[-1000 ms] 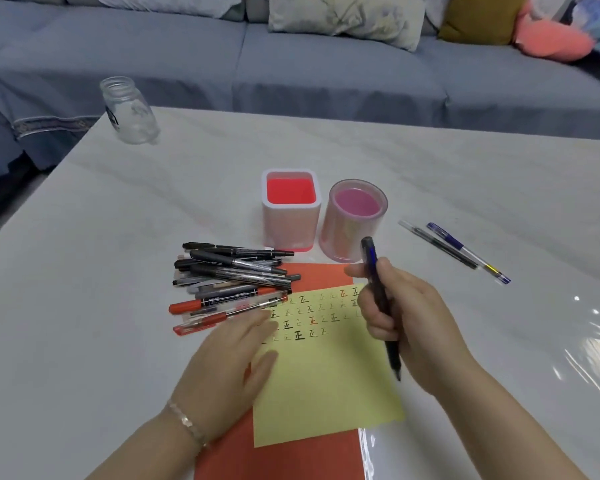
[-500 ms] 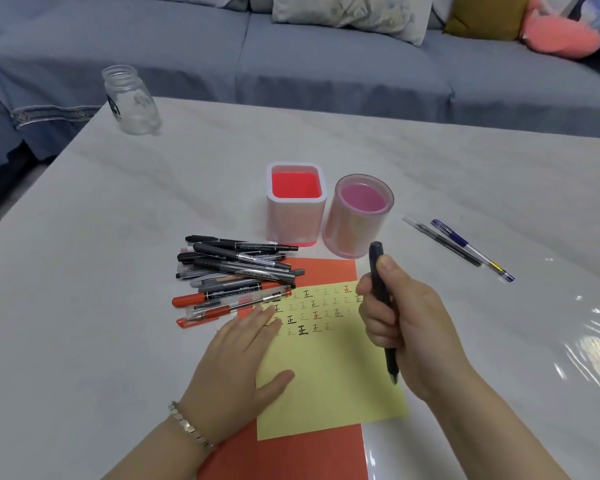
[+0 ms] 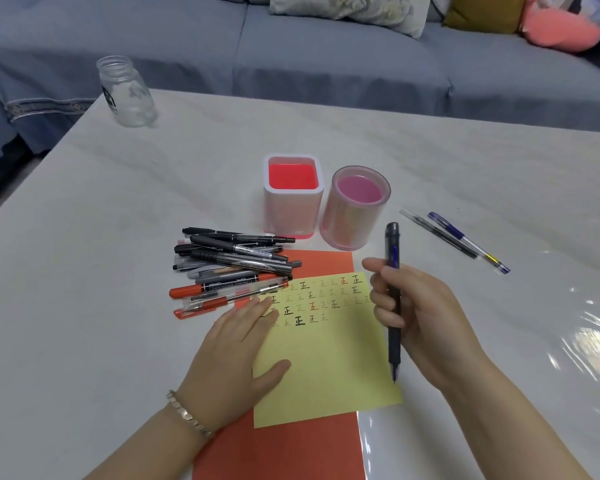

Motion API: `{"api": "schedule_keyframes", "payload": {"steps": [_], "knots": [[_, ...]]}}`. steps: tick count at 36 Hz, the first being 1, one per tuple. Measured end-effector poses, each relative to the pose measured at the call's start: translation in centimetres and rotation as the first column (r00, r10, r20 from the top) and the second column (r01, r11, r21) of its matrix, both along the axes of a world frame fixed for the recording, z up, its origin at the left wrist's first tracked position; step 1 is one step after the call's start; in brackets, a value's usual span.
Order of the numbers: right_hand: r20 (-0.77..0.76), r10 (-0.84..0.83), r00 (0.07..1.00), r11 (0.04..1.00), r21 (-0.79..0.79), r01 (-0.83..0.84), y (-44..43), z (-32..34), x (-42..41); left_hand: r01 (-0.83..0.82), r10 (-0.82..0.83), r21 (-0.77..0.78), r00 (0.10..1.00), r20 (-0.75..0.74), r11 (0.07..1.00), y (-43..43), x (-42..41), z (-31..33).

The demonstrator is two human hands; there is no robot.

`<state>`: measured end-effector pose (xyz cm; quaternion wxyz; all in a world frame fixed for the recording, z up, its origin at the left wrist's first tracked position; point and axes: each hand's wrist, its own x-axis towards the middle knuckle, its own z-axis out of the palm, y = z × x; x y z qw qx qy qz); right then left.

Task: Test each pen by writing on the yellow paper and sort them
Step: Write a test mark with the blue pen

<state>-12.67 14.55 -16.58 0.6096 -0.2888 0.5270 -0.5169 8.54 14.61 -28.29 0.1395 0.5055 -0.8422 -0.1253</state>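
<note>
On the tabletop (image 3: 101, 271), the yellow paper (image 3: 333, 368) is lying. Our left hand (image 3: 232, 358) is pressing it flat with straight fingers. Our right hand (image 3: 420, 317) is gripping the dark pen (image 3: 394, 344), tip down; we should be aiming for a bare spot.

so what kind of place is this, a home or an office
Most likely a home living room: a grey-blue sofa with loose cushions runs behind the pale marble-look table, where the pens and yellow paper lie.

The pale marble-patterned table (image 3: 118, 306) looked glossy; the yellow paper sheet (image 3: 326, 368) matt; the clear glass jar (image 3: 127, 93) smooth.
</note>
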Motion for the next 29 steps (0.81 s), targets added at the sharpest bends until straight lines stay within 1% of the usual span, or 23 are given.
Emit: {"api": "schedule_keyframes", "payload": {"steps": [3, 6, 7, 10, 11, 13, 16, 19, 22, 25, 29], "knots": [[-0.003, -0.072, 0.997, 0.997, 0.02, 0.072, 0.0, -0.4, 0.0, -0.003, 0.003, -0.035, 1.0, 0.009, 0.999, 0.0, -0.2, 0.1], [0.081, -0.165, 0.983, 0.986, 0.042, 0.162, -0.1, -0.8, -0.3, -0.012, 0.012, -0.062, 1.0, 0.005, 0.998, 0.0, -0.7, 0.2], [0.061, -0.174, 0.983, 0.984, 0.04, 0.172, -0.1, -1.0, -0.4, -0.016, 0.016, -0.061, 1.0, -0.002, 0.998, 0.1, -0.9, 0.3], [-0.163, -0.106, 0.981, 0.993, 0.025, 0.112, 0.1, -1.6, -0.8, 0.0, -0.001, -0.04, 1.0, -0.031, 0.999, 0.1, -1.7, 0.8], [-0.211, -0.078, 0.974, 0.996, 0.025, 0.085, 0.2, -1.8, -0.9, 0.008, -0.009, -0.036, 1.0, -0.028, 0.999, 0.0, -2.0, 0.9], [-0.245, -0.053, 0.968, 0.998, 0.019, 0.06, 0.3, -2.1, -1.0, 0.023, -0.023, -0.02, 1.0, -0.003, 1.0, -0.2, -2.6, 1.1], [-0.28, -0.075, 0.957, 0.996, -0.063, 0.06, 0.6, -2.4, -0.9, 0.036, -0.037, 0.033, 0.998, 0.046, 0.999, -0.4, -3.2, 1.2], [-0.446, -0.155, 0.882, 0.984, -0.147, 0.098, 0.4, -3.8, -0.7, 0.041, -0.049, 0.077, 0.994, 0.096, 0.996, -0.5, -3.4, 1.0], [-0.457, -0.199, 0.867, 0.976, -0.169, 0.135, 0.0, -5.3, -0.3, 0.037, -0.048, 0.1, 0.993, 0.104, 0.994, -0.6, -3.4, 0.7], [-0.463, -0.15, 0.873, 0.985, -0.146, 0.092, -0.4, -6.2, 0.3, 0.036, -0.044, 0.132, 0.998, 0.052, 0.991, -0.6, -3.6, 0.9], [-0.452, -0.108, 0.886, 0.99, -0.126, 0.056, -1.0, -7.0, 1.0, 0.012, -0.011, 0.087, 1.0, -0.016, 0.996, -0.4, -3.4, 0.5]]}}
